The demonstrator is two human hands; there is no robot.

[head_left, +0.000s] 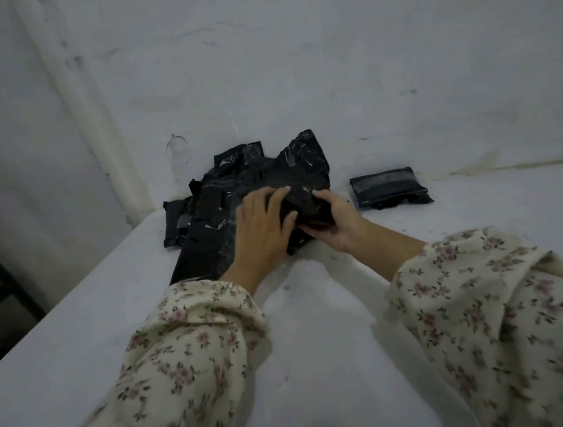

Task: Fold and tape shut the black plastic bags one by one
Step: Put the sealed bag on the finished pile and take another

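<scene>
We are watching one black bag being worked near the far edge of the white surface, just in front of the wall. It is sitting bunched between two hands and overlapping the front of a pile of black bags.

Left hand: lying palm-down over the bag's left part, fingers spread and fairly straight, pressing on the plastic. Right hand: gripping the bag's right end, thumb curling over the top, fingers tucking underneath.

We are counting: one bag in the hands. The pile behind and to the left is holding several more, overlapping and crumpled, some showing shiny clear strips. We cannot tell the exact number. One folded packet is lying flat and apart on the right, close to the wall, with a pale band running across its top face. Two hands and two floral sleeves are showing, both forearms reaching forward from the near edge.

The surface is looking white, matte and faintly speckled, and is running up to the wall. The wall is showing pale, scuffed and marked, meeting a second wall at a corner on the left. Part of a dark frame is standing past the surface's left edge, lower down.
</scene>
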